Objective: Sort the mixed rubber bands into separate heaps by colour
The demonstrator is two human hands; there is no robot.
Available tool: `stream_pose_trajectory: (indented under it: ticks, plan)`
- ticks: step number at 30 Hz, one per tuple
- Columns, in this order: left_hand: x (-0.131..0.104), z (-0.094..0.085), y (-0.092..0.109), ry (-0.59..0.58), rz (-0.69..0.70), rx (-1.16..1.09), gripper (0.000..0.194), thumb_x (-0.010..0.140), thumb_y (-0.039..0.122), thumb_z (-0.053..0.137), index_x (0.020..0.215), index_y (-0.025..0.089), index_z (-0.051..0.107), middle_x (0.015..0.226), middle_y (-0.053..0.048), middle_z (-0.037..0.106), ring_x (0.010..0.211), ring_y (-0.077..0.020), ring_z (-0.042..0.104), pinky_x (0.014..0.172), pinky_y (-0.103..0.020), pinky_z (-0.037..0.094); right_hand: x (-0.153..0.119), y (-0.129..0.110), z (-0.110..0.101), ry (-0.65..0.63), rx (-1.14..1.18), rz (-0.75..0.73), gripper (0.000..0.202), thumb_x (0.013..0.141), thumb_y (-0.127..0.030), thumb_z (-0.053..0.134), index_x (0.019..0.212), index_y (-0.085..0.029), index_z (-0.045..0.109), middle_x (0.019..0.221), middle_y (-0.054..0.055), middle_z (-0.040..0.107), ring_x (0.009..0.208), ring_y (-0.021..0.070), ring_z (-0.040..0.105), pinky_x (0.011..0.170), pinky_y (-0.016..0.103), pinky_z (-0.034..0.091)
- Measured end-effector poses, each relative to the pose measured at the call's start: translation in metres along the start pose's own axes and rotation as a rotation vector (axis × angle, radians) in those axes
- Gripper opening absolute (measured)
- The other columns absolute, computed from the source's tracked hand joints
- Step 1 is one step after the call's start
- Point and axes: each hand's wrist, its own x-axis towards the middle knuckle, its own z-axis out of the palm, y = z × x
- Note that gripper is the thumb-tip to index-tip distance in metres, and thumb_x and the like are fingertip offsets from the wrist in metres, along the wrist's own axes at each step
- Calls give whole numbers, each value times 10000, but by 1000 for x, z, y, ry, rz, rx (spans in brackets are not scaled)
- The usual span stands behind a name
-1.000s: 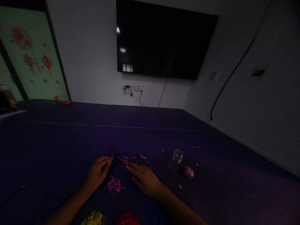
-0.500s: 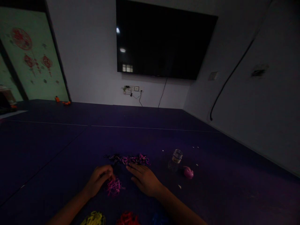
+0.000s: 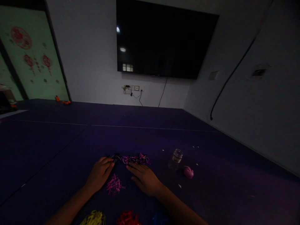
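A loose strip of mixed black and pink rubber bands [image 3: 134,159] lies across the purple floor in front of me. My left hand [image 3: 99,172] reaches to its left end, fingers stretched out over the bands and thumb a little apart. At the near edge of the strip, my right hand [image 3: 145,178] rests flat with its fingers extended, fingertips touching the bands. Between my hands and closer to me sits a small heap of pink rubber bands [image 3: 114,185]. Nearest to me are a yellow heap of bands [image 3: 94,218] and a red one [image 3: 128,218], both cut off by the frame.
Right of my right hand stands a clear glass jar [image 3: 175,160], beside a shiny pink object [image 3: 188,172]. Something blue [image 3: 159,218] shows dimly at the bottom edge. White scraps dot the purple floor [image 3: 145,140]. A wall with a television [image 3: 164,40] rises beyond.
My left hand has moved forward from the pink heap to the left end of the mixed strip, leaving the heap uncovered. My right hand stays in place.
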Motion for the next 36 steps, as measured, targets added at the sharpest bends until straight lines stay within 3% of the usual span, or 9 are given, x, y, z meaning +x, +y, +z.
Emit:
stream_pose_trajectory:
  ticks: [6,11,16,20,31,36]
  plan:
    - [0,1,-1,-49,-69,5,308,884,347,420,975,226,688,1016,-44,702,969,-227,588,834,-404,484,0,-1,-1,1,18,2,467,943,-315,365,1405,-258,323,1433,53,393,1249,184,424,1002,344,371]
    - [2,-8,7,76,-79,-154,329,881,365,415,898,226,712,937,-54,716,910,-211,611,821,-377,492,0,0,-1,-7,20,8,466,941,-304,366,1404,-264,322,1436,52,388,1253,188,419,1004,353,369]
    - [-3,-15,19,39,-47,-370,412,871,382,419,615,212,693,653,-40,688,695,-175,623,682,-297,507,0,0,0,-15,31,12,473,937,-306,373,1404,-257,321,1442,45,379,1264,184,406,1007,350,366]
    - [-7,-13,24,-3,-85,-409,474,869,388,408,482,200,606,526,-17,614,551,-142,592,584,-251,475,0,-1,-1,-9,34,11,472,937,-308,374,1404,-262,321,1444,45,375,1249,182,424,1002,347,371]
    - [1,-9,14,103,-386,-371,449,877,492,333,700,209,633,704,-31,721,724,-217,669,759,-342,507,0,1,1,3,21,13,469,934,-300,385,1399,-261,335,1430,53,397,1252,184,422,1010,349,368]
    - [1,-6,6,146,-394,-327,440,868,484,342,776,207,671,850,-51,731,852,-231,662,853,-387,490,0,0,0,9,14,10,455,938,-311,375,1389,-255,356,1428,59,399,1251,189,423,1006,354,370]
